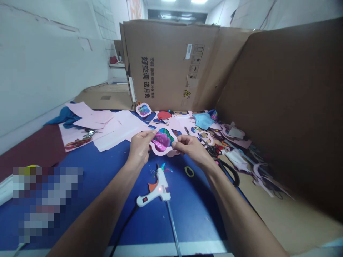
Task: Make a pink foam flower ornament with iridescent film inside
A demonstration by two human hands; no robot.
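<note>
Between both hands, above the blue tabletop, is a scalloped, flower-shaped pink paper frame with shiny magenta and green material filling its middle. My left hand pinches its left edge between thumb and fingers. The lower right edge is pinched by my right hand. Just below lies a white glue gun with a red light showing and a clear glue stick out of its back. Shiny blue-green scraps lie by the nozzle. A yellow-green ring rests below my right hand.
Pink paper sheets spread across the back left, with pliers on them. A similar finished-looking flower piece stands against the cardboard wall. Black scissors, paper offcuts and a blue cloth crowd the right.
</note>
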